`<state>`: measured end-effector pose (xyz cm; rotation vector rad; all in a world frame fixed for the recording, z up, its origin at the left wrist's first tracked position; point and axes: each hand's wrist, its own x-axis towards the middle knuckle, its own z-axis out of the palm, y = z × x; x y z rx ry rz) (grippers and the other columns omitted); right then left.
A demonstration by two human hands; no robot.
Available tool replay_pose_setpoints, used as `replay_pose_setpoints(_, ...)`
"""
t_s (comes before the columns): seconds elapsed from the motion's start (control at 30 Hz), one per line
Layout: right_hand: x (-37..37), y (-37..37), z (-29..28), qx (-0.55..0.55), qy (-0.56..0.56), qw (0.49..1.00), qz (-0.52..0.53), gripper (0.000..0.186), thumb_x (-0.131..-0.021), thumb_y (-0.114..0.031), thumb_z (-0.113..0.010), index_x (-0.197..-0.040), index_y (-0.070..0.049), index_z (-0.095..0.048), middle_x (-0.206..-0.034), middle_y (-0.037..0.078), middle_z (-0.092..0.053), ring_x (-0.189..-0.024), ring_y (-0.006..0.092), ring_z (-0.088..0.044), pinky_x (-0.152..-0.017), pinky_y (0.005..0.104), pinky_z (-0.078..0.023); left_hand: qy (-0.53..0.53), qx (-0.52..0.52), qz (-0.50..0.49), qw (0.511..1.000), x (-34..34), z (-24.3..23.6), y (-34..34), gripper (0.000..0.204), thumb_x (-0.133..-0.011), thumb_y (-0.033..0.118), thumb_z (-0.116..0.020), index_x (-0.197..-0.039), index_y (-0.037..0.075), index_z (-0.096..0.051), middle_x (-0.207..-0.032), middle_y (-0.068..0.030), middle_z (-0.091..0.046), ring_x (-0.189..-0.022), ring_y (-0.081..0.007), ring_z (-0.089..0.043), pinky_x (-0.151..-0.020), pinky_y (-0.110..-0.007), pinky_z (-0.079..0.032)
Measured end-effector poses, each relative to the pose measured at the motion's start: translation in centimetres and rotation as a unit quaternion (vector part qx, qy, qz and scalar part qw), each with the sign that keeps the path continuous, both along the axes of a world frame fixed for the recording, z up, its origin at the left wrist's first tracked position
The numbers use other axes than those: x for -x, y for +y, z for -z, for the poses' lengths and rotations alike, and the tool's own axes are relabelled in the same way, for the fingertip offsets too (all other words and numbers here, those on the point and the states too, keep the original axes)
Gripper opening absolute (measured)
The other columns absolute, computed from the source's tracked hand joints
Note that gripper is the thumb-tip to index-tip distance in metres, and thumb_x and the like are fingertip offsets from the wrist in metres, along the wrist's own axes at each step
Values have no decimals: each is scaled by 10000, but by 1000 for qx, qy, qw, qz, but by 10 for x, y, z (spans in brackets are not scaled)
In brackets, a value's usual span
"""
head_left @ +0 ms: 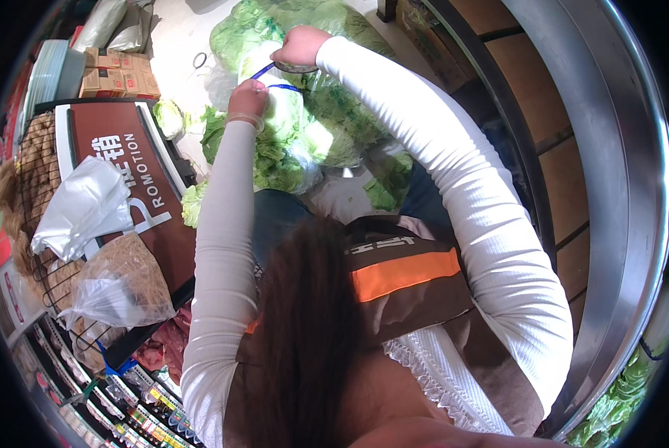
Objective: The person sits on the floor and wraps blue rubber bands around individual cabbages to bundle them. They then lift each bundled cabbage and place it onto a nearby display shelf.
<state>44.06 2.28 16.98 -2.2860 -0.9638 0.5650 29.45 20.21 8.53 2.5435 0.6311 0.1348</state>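
Note:
Up at the top middle, my right hand [302, 46] is closed around a roll of tape [297, 68]. A blue strip of tape [263, 71] runs from the roll toward my left hand [249, 99], whose fingers are pinched at the strip. Another stretch of blue tape lies across a pale-stemmed leafy cabbage [281, 112] between the hands. Leafy green heads in a large clear plastic bag [342, 97] lie behind and right of it. Loose green leaves [271, 160] spread below the cabbage. My fingertips partly hide the tape.
A dark ring [200, 60] lies on the white floor. To the left are cardboard boxes [118, 78], a brown sign panel [118, 142], a wire rack [43, 194] and clear plastic bags [88, 209]. A metal-edged shelf [611, 149] curves along the right.

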Motion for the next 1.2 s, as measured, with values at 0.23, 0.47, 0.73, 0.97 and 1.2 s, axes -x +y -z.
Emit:
replay_pose_setpoints(0.23, 3, -4, 3, -4, -6, 1000, 13, 546, -810, -535, -628, -941, -18, -745, -949, 214, -704, -886, 359, -670, -846, 408, -516, 132, 4, 35, 991, -20, -10, 13, 177, -802, 226, -698, -831, 57, -655, -744, -83, -653, -734, -186, -626, -716, -330, -497)
replay_pose_setpoints(0.47, 1, -3, -1, 15, 15, 1000, 7, 550, -770, -509, -629, -1004, -23, -737, -1061, 216, -691, -985, 361, -665, -888, 404, -517, 84, 77, 38, 993, -21, -27, 15, 160, -755, 193, -690, -808, 45, -663, -732, -102, -662, -678, -189, -631, -692, -317, -512)
replay_pose_setpoints(0.73, -2, -2, -3, 17, 14, 1000, 12, 536, -777, -504, -618, -1003, -34, -741, -1069, 215, -691, -987, 366, -664, -891, 411, -518, -16, 346, -25, 938, -18, -8, 31, 228, -768, 171, -779, -901, 26, -664, -795, -19, -661, -662, -108, -581, -609, -249, -462)
replay_pose_setpoints(0.97, -1, -1, -3, 14, 17, 1000, 7, 528, -775, -504, -619, -992, -39, -745, -1052, 209, -697, -968, 370, -668, -887, 414, -519, 61, 407, 17, 911, -25, -13, 43, 320, -794, 156, -770, -1064, 12, -674, -810, 1, -662, -699, -96, -587, -639, -241, -467)
replay_pose_setpoints(1.2, -5, 1, 5, -11, 5, 1000, 18, 487, -777, -524, -630, -808, -50, -738, -859, 166, -700, -818, 329, -665, -808, 395, -518, 73, 239, 24, 968, -20, -15, 33, 250, -859, 109, -646, -1085, 3, -648, -828, -30, -661, -667, -127, -602, -580, -262, -478)
